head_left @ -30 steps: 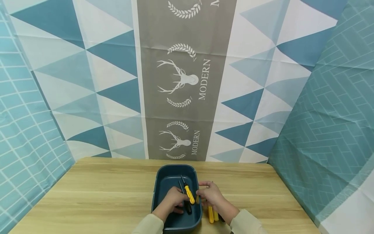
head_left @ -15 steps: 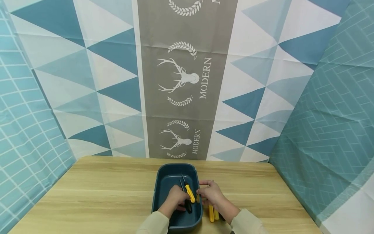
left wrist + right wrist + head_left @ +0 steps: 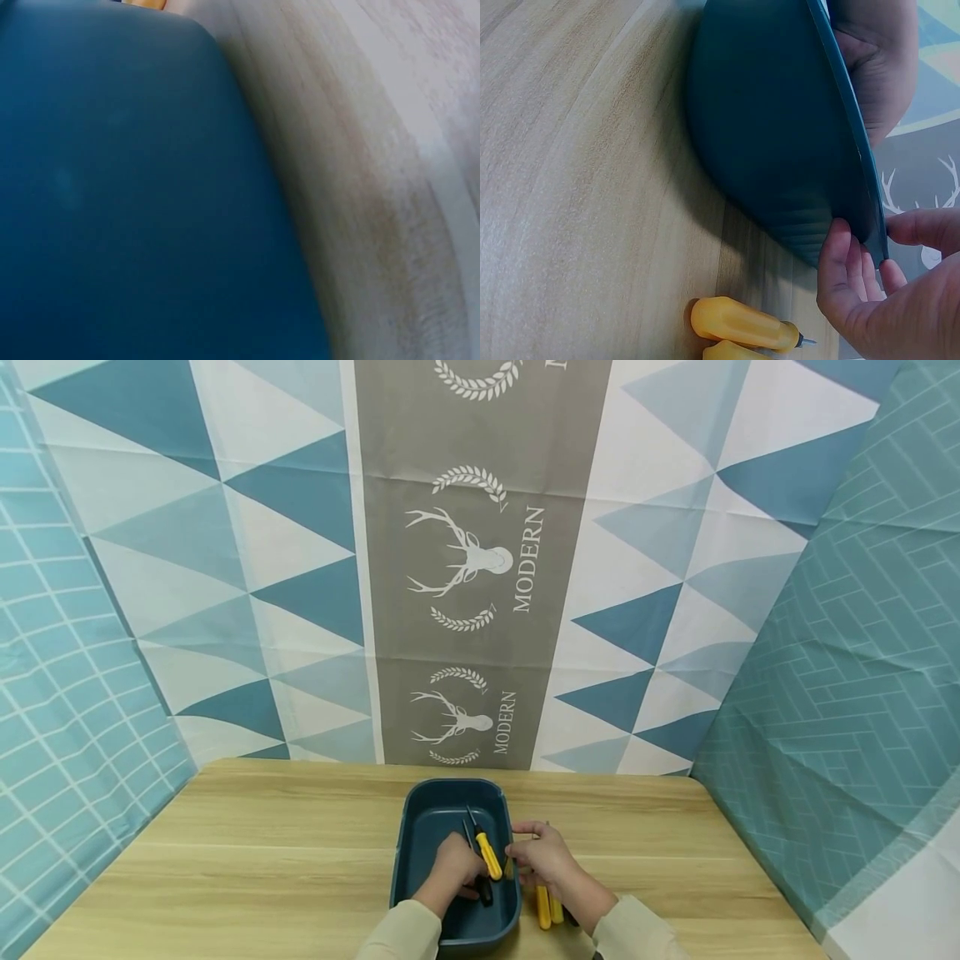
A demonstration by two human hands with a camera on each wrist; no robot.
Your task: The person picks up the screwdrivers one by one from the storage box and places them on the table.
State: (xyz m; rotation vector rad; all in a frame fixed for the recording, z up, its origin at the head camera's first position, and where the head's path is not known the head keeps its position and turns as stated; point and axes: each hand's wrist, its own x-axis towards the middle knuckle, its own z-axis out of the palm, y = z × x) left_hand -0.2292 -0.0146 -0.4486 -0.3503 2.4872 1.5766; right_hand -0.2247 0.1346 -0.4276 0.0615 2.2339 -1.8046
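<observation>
In the head view a dark blue plastic bin stands on the table. My left hand reaches inside it, finger and thumb either side of a black-handled screwdriver, gripping it; the hand covers part of this grip. Touching or just beside those fingers lies a yellow-handled screwdriver with a dark shaft. My right hand pinches the bin's rim, thumb on one side and fingers on the other. The left wrist view holds mostly the bin's blue outer wall, no hand.
Beside the bin, under my right forearm, lie several more tools with yellow handles and a dark one, partly hidden. The wooden table ends at a patterned fabric backdrop, with fabric walls at both sides.
My left hand and sleeve have shifted slightly to the right within the bin. The right hand keeps its hold on the rim, and the screwdrivers stay nearly in place.
</observation>
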